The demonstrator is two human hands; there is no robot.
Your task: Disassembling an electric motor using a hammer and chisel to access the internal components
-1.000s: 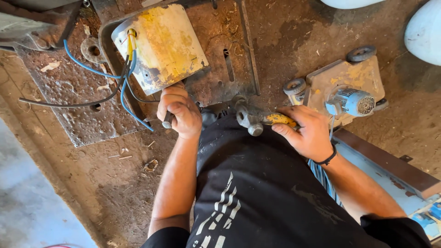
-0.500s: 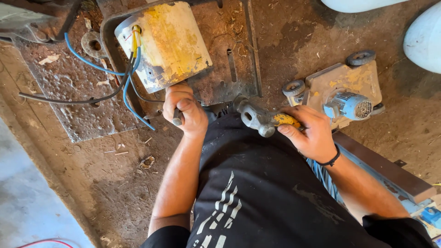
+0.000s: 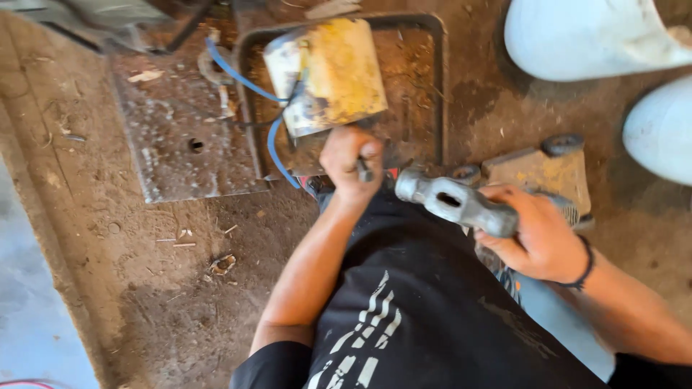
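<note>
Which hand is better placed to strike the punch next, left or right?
Right. The right hand grips the hammer, its head a short way from the punch. The left hand is wrapped around that punch, beside the yellow motor housing, so it likely just steadies.

The whole view is smeared by motion blur. The thin tool gripped in the left hand is mostly hidden by the fingers, so its kind cannot be told. The handle of the hammer is covered by the right hand, at four o'clock from the left hand. The yellow block at three o'clock is partly hidden behind that hand. Two white containers at one o'clock are cut off by the top and right edges. The blue wire is lost behind the yellow box.
</note>
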